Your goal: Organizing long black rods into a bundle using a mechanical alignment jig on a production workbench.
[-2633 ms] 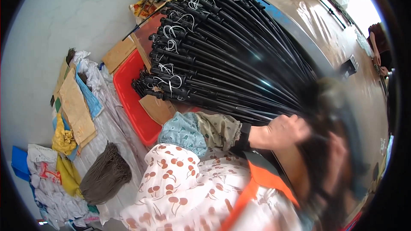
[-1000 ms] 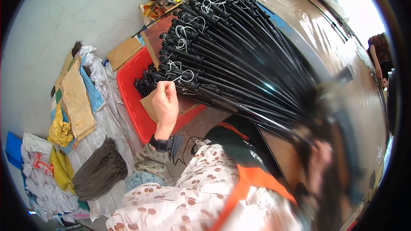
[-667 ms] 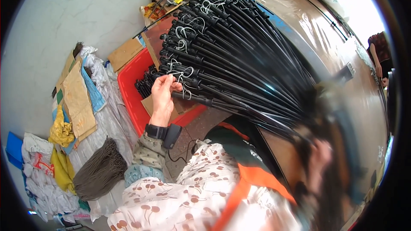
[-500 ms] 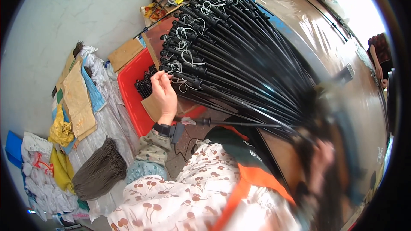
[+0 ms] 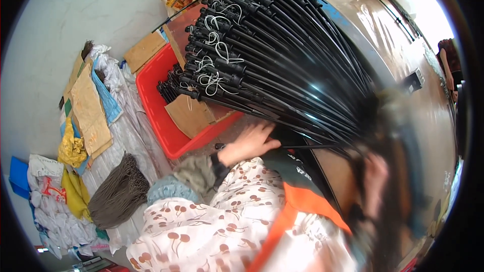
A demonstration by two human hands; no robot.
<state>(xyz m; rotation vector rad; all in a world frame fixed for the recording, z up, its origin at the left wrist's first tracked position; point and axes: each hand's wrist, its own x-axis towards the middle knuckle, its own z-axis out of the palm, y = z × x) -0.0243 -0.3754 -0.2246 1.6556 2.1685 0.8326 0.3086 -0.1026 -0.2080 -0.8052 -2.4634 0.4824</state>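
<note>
A large fan of thin black rods [image 5: 297,65] lies across the table, with thick black fittings and loops of white cord [image 5: 214,83] at the left ends. My left hand [image 5: 249,143] is below the fan, above my lap, fingers stretched forward and thumb apart. Beneath it passes a single black rod [image 5: 307,146], its thick end showing left of the palm. I cannot tell whether the hand touches it. At the right, near the gathered thin ends, is my right hand [image 5: 375,176], smeared by motion; its fingers do not show clearly.
Left of the fan stands a red bin [image 5: 174,147] with black parts and a cardboard piece [image 5: 189,116]. A grey-brown bundle of cords [image 5: 118,191] lies on plastic sheeting at the left. Other people's arms [image 5: 444,68] show at the far right and top right.
My left hand has come away from the corded fittings, down and right to the single rod, and its fingers have spread. The right hand stays near the thin ends, blurred in both frames.
</note>
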